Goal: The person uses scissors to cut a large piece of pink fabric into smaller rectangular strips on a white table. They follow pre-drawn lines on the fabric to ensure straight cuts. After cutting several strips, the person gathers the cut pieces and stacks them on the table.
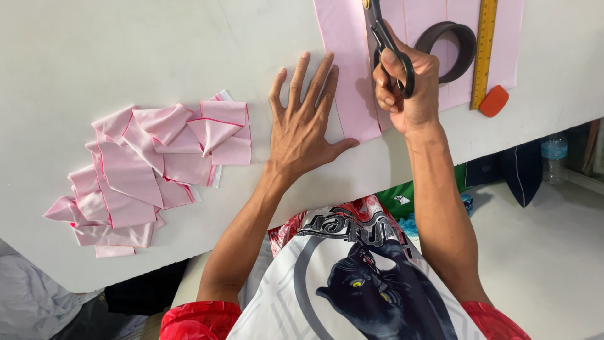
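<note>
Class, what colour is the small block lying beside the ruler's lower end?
Orange block, clearest in the head view, beside the yellow ruler.

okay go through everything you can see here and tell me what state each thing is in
Left hand: flat, fingers spread, pressing the pink fabric edge.
Right hand: grip closed on scissors.
Pink fabric: flat, partly cut.
Cut strips: piled loosely.
Yellow ruler: lying on the fabric.
Tape roll: lying flat.

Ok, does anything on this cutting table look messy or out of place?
Only the cut pink fabric strips, heaped crumpled and overlapping at the left of the white table. The flat pink fabric sheet lies smooth under the left hand, while the right hand holds black scissors. Nothing looks damaged.
</note>
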